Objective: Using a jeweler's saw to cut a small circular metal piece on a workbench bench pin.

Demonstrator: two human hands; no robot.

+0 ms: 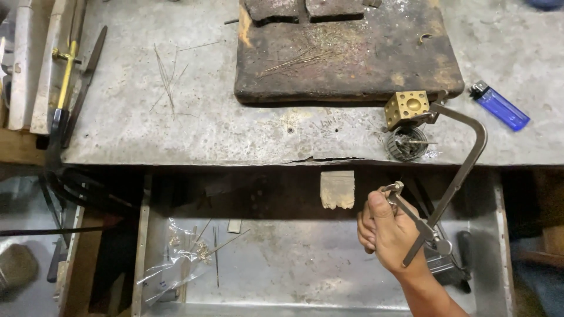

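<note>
- The right hand [390, 232], at lower right of the frame, is closed around the handle end of a jeweller's saw frame [461, 161]; thumb on top, fingers curled beneath, a firm full grip. The handle itself is mostly hidden inside the fist.
- The saw frame's metal bow arcs from the hand up and right, then bends back left toward the brass dapping block [406, 108] at the bench edge. Whether its far tip touches the block cannot be told.
- The left hand is not in view.
- The step in hand looks like positioning the saw at the wooden bench pin [337, 189], which juts from the front of the bench just left of the hand. No workpiece shows on the pin, and no blade can be made out between the clamps.
- A next move would call for care with the bow's upper end: it sits near the dapping block and a small wire coil [406, 144], with a blue lighter [500, 107] farther right.
- Edges: the grey workbench top [194, 126] ends in a cracked front lip across mid-frame. Below it an open metal drawer tray [294, 276] catches filings, holding a clear plastic bag [176, 255] and loose wires at lower left.
- Open room lies in the tray's centre and on the bench left of the charred soldering board [346, 56] at upper centre. Files and tools crowd the far left edge.
</note>
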